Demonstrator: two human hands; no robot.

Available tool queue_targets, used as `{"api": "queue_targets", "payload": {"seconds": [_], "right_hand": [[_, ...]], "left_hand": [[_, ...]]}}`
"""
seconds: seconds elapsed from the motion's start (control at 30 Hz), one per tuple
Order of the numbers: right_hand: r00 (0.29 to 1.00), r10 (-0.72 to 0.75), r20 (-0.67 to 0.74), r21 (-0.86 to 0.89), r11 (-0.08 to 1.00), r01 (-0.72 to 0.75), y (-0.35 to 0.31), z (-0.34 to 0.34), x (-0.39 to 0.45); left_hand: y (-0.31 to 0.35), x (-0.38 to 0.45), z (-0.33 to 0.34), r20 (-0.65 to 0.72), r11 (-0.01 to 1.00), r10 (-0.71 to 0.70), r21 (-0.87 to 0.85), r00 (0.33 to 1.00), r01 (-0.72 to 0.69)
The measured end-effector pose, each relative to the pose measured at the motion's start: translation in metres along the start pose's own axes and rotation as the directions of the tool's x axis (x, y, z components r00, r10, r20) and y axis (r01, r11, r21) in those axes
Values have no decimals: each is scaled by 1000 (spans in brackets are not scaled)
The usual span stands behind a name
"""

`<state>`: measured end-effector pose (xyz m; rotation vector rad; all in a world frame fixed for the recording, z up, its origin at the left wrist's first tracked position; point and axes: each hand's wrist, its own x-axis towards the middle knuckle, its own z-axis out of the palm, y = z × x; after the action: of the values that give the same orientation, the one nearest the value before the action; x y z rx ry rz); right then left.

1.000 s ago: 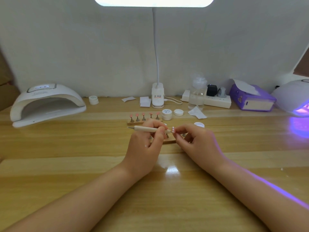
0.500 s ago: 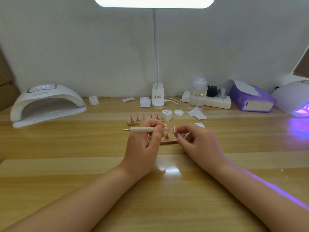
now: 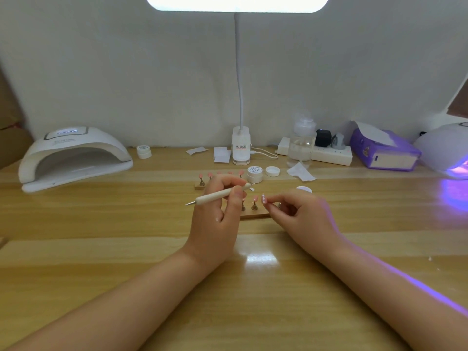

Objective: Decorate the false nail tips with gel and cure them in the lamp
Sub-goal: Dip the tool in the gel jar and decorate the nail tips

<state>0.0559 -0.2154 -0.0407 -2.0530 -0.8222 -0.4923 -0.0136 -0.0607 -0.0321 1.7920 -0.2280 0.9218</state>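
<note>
- The lamp [image 3: 73, 158] sits far left of the stand [image 3: 254, 211], mouth open.
- Your left hand [image 3: 217, 214] grasps the pen [image 3: 219, 195], just left of the stand.
- Your right hand [image 3: 301, 211] pinches a tip [image 3: 263, 198] over the stand.

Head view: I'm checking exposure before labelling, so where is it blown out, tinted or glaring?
Head view: the desk lamp head is blown out to white; purple light from the curing lamp on the right tints the table beside it and streaks the right forearm; a glare patch sits on the table between the wrists; the wide lens bows the table edges.
</note>
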Motion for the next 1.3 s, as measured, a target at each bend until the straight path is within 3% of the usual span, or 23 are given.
{"api": "queue_targets", "payload": {"seconds": [0.13,0.4,0.87,1.0,1.2,1.3], "right_hand": [[989,135,64,-53,990,-132,5,2,2],[960,259,104,-163,957,-240,10,0,4],[967,240,84,-268,940,-210,-2,1,2],[986,167,-19,-242,956,-166,-6,-2,0],[984,26,-175,-366,926,-89,-1,-23,7],[977,78,-199,-438,885,-160,14,-31,11]], "left_hand": [[0,0,0,16,1000,0,15,1000,0],[0,0,0,25,998,3,59,1000,-4],[1,1,0,41,998,-12,61,999,10],[0,1,0,29,999,-6,47,1000,4],[-1,1,0,27,999,-24,32,999,23],[0,1,0,30,999,-32,31,999,31]]}}
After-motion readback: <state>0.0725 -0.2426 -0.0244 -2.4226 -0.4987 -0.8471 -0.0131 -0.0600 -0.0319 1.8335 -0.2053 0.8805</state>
